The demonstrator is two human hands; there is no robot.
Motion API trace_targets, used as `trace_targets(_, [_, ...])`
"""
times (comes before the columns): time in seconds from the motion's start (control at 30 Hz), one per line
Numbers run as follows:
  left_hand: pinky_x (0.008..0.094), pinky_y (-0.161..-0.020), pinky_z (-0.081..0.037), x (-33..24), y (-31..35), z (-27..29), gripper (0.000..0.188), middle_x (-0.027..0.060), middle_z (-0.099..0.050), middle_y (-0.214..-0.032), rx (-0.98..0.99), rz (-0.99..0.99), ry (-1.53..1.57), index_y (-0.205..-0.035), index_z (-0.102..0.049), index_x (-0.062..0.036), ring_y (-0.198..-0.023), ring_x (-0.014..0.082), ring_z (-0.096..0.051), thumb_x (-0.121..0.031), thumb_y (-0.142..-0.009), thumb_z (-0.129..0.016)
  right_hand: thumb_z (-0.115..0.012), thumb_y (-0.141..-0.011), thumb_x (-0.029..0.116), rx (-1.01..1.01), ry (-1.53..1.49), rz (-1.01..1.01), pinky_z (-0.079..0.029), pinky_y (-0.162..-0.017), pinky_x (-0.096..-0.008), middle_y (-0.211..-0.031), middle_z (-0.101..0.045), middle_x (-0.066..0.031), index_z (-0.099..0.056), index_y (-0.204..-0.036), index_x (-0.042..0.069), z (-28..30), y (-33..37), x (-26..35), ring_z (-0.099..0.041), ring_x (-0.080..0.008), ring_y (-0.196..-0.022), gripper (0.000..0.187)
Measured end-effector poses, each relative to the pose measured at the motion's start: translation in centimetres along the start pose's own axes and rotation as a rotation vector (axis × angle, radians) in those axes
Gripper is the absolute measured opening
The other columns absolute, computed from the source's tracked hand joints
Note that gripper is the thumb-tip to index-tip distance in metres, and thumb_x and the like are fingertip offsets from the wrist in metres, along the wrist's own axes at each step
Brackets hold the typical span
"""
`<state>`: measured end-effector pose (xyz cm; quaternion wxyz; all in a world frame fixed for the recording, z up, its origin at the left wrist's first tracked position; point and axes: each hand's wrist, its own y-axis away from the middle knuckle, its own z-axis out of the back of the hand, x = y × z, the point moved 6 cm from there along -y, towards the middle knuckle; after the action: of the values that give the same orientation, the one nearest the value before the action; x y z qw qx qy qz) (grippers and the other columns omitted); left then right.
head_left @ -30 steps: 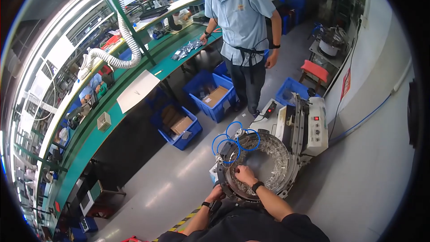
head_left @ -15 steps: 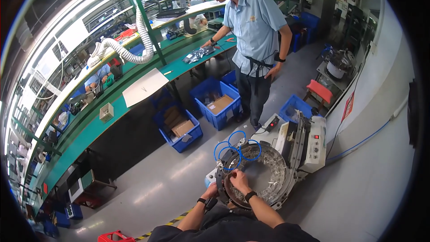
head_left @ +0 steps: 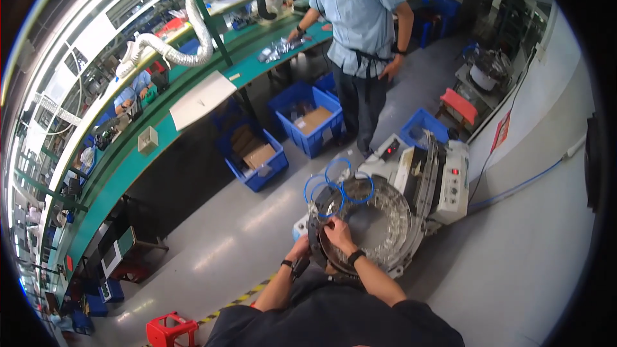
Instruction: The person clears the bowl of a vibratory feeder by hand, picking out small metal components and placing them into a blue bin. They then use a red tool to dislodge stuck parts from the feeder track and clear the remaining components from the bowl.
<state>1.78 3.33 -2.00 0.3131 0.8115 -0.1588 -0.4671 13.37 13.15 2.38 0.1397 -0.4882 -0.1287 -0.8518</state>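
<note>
A round vibratory bowl feeder (head_left: pixel 406 209) stands in front of me, with many small clear pieces (head_left: pixel 397 226) heaped around its inner wall. My right hand (head_left: pixel 339 234) reaches over the near side into the bowl, at its left inner wall. Its fingers are drawn together; whatever they hold is too small to make out. My left hand (head_left: pixel 300 248) is against the outside of the bowl's left rim, its fingers mostly hidden by the dark edge. Thin blue air tubes (head_left: pixel 357 200) loop over the rim just beyond my right hand.
A white control box (head_left: pixel 453 186) adjoins the bowl's right side. Blue bins (head_left: pixel 310 144) with cardboard stand on the floor ahead. Beyond them a person (head_left: pixel 360 19) in a light blue shirt reaches to silvery bags (head_left: pixel 277 50) on a green bench (head_left: pixel 122 183). A red stool (head_left: pixel 172 329) is at lower left.
The view has tipped downward, so the bench, bins and bowl sit higher and more of the red stool shows. Both my hands stay at the bowl's left side.
</note>
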Motion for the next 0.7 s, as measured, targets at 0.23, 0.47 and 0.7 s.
trace_targets(0.23, [0.0240,-0.047,-0.035,2.2,-3.1,3.6,0.025,-0.0030,-0.059,-0.076,-0.038,-0.113,-0.110,-0.100,-0.063,-0.0095,-0.056,0.0078,-0.050,-0.031,-0.093,-0.052,-0.064,-0.076,0.016,0.054,-0.042,0.035,-0.051,-0.069,-0.0376,-0.080,-0.067,-0.0161,-0.063,-0.084,0.002,-0.4,0.1,1.0,-0.065,-0.0311,-0.077,0.017])
trace_targets(0.47, [0.0262,-0.074,-0.048,1.7,-3.3,3.1,0.030,0.0008,-0.064,-0.097,-0.053,-0.050,-0.169,-0.113,-0.062,-0.0038,-0.082,0.0090,-0.057,-0.023,-0.095,-0.049,-0.065,-0.075,0.015,0.058,-0.006,-0.016,-0.052,-0.067,-0.0349,-0.078,-0.067,-0.0145,-0.062,-0.082,0.000,0.4,0.6,0.5,-0.066,-0.0273,-0.074,0.017])
trace_targets(0.7, [0.0242,-0.071,-0.046,2.5,-4.5,3.8,0.031,-0.0010,-0.063,-0.092,-0.038,-0.053,-0.178,-0.106,-0.064,-0.0039,-0.082,0.0082,-0.055,-0.030,-0.094,-0.053,-0.066,-0.074,0.012,-0.002,-0.183,0.038,-0.052,-0.065,-0.0336,-0.078,-0.067,-0.0130,-0.061,-0.085,0.000,0.7,0.6,1.6,-0.067,-0.0238,-0.072,0.017])
